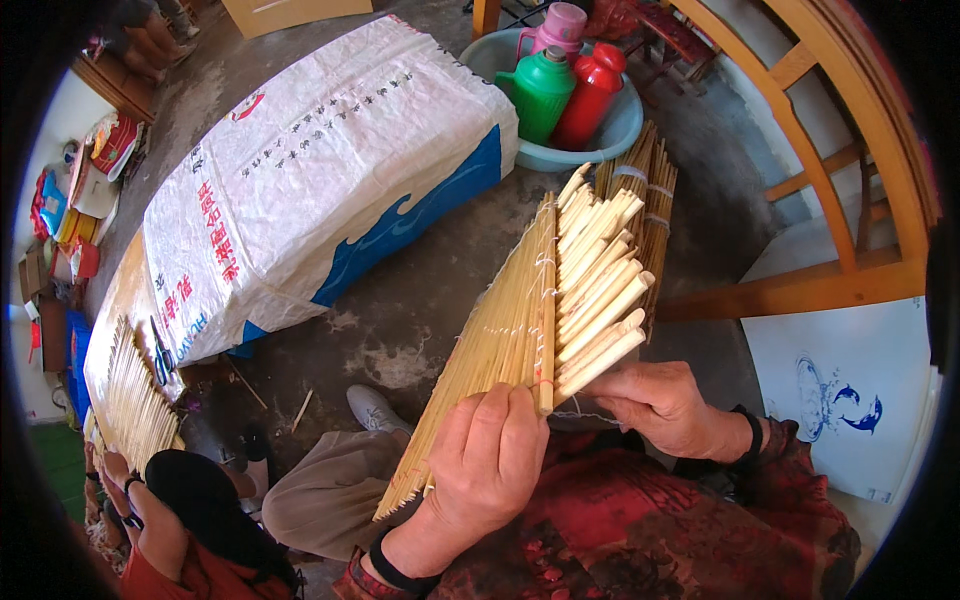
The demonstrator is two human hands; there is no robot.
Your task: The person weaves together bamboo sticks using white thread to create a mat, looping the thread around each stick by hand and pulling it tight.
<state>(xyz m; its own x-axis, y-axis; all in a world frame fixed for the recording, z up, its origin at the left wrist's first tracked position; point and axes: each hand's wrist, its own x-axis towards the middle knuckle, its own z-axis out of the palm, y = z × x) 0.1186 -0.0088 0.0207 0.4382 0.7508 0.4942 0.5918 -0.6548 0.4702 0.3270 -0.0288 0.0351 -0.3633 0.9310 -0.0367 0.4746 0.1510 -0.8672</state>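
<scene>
A mat of pale, straw-like stalks point(480, 350), stitched with rows of white thread, stands slanted over my lap. Thick cut stalk ends stick out along its right side, beside a single stalk laid crosswise point(547, 300). My left hand point(490, 450) is closed around the mat's near corner, thumb and fingers at the lower end of that crosswise stalk. Just right of the corner, my right hand point(655, 405) is closed in a pinch. White thread point(590, 413) runs between the mat and its fingers; the fingertips are partly hidden, and I cannot make out a needle.
A table under a white woven sack point(330, 170) stands ahead. Scissors point(161, 352) and another stalk mat point(135, 400) lie at its left end, near a co-worker's hand point(118, 468). Beyond my mat are tied stalk bundles point(655, 215) and a basin point(560, 158) with flasks. A wooden frame point(800, 290) stands right.
</scene>
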